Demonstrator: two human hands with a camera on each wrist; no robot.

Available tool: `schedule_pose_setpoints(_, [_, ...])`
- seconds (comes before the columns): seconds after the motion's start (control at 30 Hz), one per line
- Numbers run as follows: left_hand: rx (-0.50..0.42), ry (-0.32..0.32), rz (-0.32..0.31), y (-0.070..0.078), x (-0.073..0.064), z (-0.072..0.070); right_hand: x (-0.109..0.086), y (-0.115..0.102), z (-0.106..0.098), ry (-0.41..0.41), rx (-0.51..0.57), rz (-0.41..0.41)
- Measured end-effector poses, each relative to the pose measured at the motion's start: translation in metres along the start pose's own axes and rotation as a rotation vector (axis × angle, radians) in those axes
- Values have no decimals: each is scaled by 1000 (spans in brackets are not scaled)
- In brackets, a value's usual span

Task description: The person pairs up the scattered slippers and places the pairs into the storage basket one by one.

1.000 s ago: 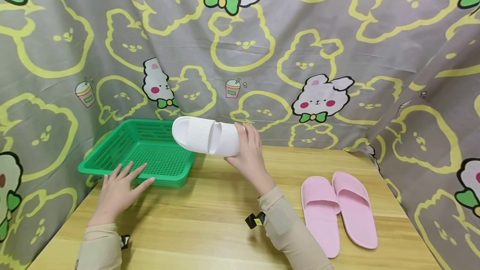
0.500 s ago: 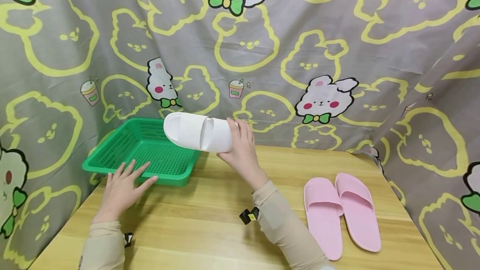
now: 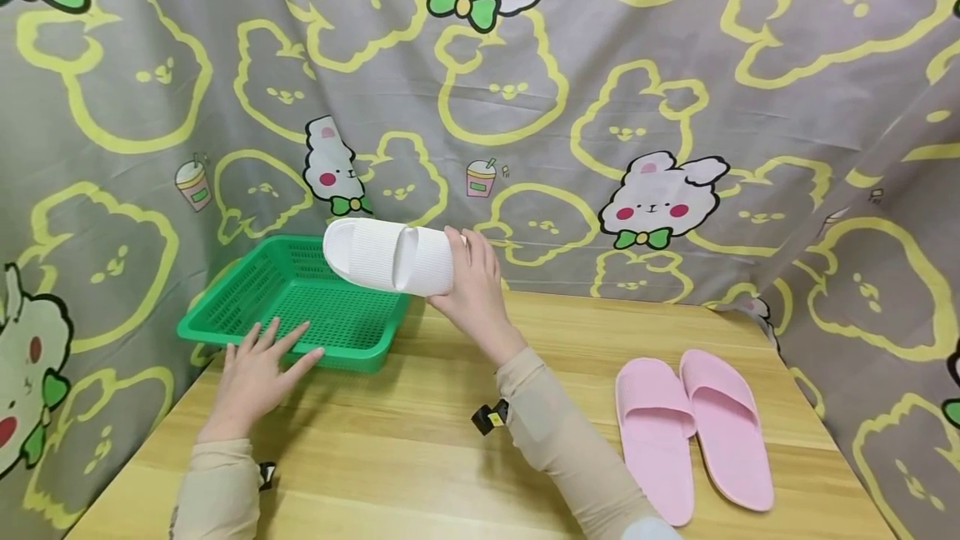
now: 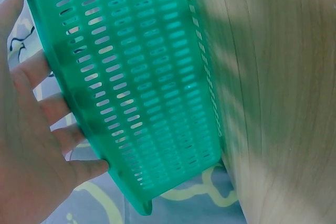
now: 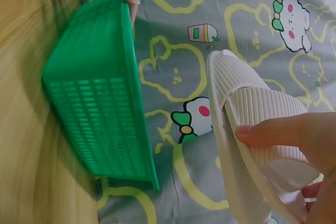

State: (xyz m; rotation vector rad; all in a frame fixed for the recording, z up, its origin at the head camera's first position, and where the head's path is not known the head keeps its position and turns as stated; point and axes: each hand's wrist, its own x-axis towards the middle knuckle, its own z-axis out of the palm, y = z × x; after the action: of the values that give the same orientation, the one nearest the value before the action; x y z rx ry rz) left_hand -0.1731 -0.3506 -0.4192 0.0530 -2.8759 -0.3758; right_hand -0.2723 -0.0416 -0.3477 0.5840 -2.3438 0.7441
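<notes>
My right hand (image 3: pixel 474 294) grips what looks like a nested pair of white slippers (image 3: pixel 375 255), raised above the right side of the green plastic basket (image 3: pixel 341 357). In the right wrist view the thumb lies across the ribbed strap of the white slippers (image 5: pixel 252 108), and two soles seem pressed together. My left hand (image 3: pixel 255 377) lies with spread, straight fingers at the basket's near rim. Seen from the left wrist, the fingertips of that hand (image 4: pixel 37 135) touch the rim of the slotted basket (image 4: pixel 136 77).
A pair of pink slippers (image 3: pixel 693 440) lies side by side on the right of the wooden table (image 3: pixel 390 457). Behind and around the table hangs a grey curtain (image 3: pixel 525 132) with cartoon rabbits.
My right hand has carried the white slippers left and slightly up, further over the basket. The left hand stays at the basket's rim. The head view has shifted slightly.
</notes>
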Motion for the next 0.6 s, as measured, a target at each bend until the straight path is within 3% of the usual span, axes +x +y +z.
schedule_pose_setpoints(0.33, [-5, 13, 6, -1, 1, 2, 13, -11, 5, -75, -42, -11])
schedule_pose_setpoints(0.6, [-15, 16, 7, -2, 0, 2, 23, -19, 8, -50, -77, -54])
